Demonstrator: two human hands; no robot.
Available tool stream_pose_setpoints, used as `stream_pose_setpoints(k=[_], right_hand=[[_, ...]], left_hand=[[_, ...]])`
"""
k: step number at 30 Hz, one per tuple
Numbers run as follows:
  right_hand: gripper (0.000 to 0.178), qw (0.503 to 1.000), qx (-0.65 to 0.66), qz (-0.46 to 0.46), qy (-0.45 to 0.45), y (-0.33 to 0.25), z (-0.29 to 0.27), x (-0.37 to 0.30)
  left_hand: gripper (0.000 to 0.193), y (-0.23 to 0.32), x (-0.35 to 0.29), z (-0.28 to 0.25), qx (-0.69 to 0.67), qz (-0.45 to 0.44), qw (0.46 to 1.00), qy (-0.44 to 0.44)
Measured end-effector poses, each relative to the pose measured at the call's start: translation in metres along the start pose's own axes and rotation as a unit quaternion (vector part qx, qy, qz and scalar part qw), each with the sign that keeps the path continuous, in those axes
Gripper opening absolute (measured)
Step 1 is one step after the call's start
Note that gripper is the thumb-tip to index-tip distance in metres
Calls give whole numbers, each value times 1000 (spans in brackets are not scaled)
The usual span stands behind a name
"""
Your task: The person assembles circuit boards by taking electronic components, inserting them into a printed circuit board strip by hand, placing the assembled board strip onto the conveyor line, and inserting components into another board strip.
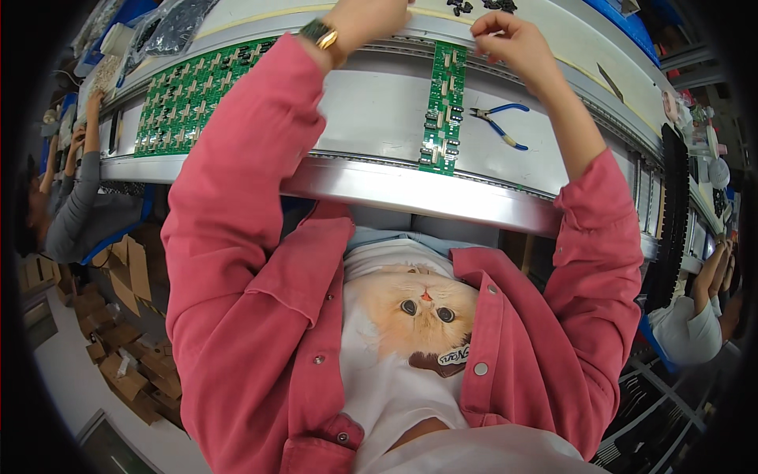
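My left hand reaches over the far rail of the bench, a gold-and-dark watch on its wrist; most of its fingers are cut off by the top edge. To its right, my right hand hovers past the upper end of a narrow green circuit board strip. The fingers of that hand are curled in, and anything between them is too small to make out. Cutting pliers with blue handles lie spread on the bench, right of the strip. Small black parts sit in piles beyond my hands.
A wide panel of green circuit boards lies to the left, partly behind my sleeve. A metal rail edges the bench nearest me. A thin pointed tool lies at far right. Co-workers' arms show left and right. Cardboard boxes fill the lower left.
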State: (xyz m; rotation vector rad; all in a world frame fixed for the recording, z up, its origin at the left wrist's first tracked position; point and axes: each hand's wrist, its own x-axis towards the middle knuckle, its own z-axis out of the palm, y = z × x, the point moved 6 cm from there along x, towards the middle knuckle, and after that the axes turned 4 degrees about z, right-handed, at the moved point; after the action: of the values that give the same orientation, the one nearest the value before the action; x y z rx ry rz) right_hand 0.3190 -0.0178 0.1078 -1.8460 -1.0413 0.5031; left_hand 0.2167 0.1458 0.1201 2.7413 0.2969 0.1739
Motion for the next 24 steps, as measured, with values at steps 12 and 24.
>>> stream_pose_setpoints(k=[12, 24], right_hand=[[15, 988, -136, -22, -63, -12, 25, -45], [13, 973, -208, -76, -71, -3, 25, -44]], left_hand=[[16, -46, 78, 31, 58, 141, 964, 218], [18, -48, 83, 51, -141, 206, 939, 238]])
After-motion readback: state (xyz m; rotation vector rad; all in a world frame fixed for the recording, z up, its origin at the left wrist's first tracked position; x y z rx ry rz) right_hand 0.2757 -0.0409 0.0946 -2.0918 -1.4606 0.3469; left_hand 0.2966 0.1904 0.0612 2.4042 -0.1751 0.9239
